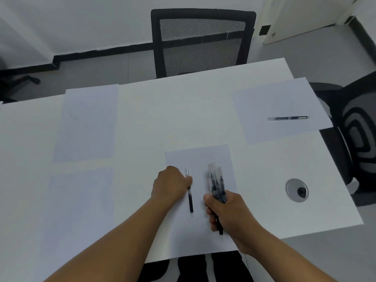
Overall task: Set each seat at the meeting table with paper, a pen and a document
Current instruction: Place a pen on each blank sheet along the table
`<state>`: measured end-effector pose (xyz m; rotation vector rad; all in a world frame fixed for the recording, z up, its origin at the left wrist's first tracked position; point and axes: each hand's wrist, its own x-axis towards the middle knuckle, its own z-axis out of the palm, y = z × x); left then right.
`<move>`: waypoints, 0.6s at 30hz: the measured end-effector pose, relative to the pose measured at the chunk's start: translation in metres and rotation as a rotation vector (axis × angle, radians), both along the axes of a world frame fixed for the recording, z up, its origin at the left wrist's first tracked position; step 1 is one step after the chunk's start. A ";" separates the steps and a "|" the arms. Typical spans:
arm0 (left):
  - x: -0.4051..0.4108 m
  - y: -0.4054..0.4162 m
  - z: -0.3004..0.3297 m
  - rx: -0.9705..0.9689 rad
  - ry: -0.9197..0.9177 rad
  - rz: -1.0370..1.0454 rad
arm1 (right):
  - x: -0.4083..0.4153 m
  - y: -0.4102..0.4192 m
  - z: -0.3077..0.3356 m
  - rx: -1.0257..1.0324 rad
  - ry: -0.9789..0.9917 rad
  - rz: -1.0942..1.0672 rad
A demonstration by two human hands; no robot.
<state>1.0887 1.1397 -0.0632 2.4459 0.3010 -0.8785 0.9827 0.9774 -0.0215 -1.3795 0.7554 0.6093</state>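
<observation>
I am looking into an office meeting room. A long white table [183, 110] carries paper sheets [87, 123] laid out seat by seat. A black mesh office chair [201, 41] stands at twelve o'clock, another chair [354, 127] at three. A round cable grommet [296, 190] sits in the tabletop, over grey floor and white walls.

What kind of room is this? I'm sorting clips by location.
Probably an office meeting room: a long white table with paper sheets laid at each seat, black mesh office chairs round it, and a cable grommet in the tabletop.
</observation>
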 end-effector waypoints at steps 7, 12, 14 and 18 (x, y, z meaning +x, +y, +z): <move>-0.001 -0.001 -0.001 0.000 -0.005 0.020 | 0.005 -0.002 0.003 -0.024 0.011 0.006; -0.003 0.002 0.003 -0.025 -0.001 0.032 | 0.005 -0.002 0.009 -0.021 -0.008 -0.008; -0.003 0.003 0.006 -0.031 0.001 0.039 | 0.005 -0.002 0.011 -0.026 -0.010 0.001; -0.004 0.006 0.017 -0.043 -0.026 0.071 | 0.003 0.000 0.015 -0.032 -0.013 0.006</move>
